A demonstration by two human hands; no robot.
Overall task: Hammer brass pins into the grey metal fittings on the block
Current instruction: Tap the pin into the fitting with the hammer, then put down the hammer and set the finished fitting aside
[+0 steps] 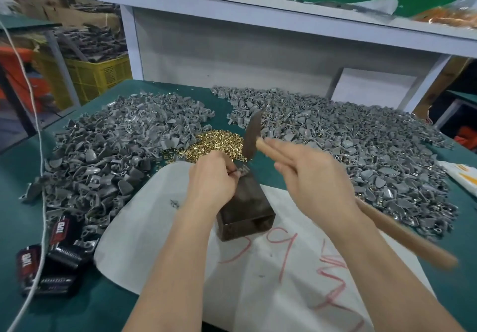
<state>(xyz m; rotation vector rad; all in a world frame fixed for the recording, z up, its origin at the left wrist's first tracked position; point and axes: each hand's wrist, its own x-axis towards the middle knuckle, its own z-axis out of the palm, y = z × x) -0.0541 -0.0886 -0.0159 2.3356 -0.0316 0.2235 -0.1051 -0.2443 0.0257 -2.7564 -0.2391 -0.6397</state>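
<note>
Left of frame: heap of loose grey fittings (103,145) on the green worktop (77,293).

Centre-left: left hand (211,179), fingers curled, pinching one grey fitting (244,170) against the far top end of the dark block (245,205). The block stands on a white sheet (284,280), its long axis running from frame centre down toward the lower edge. Just beyond the hand lies the brass pin pile (216,143). Whether a pin is seated in the fitting: too small to tell.

Centre: hammer head (251,135) above and slightly right of the held fitting, apart from it, blurred.

Right of centre: right hand (315,176) wrapped round the wooden handle (402,233), which runs off to lower right.

Judgement: the strike must fall down and left onto the fitting. The left fingertips touch the target, so they are the risk.

Right: second fitting heap (361,138).
</note>
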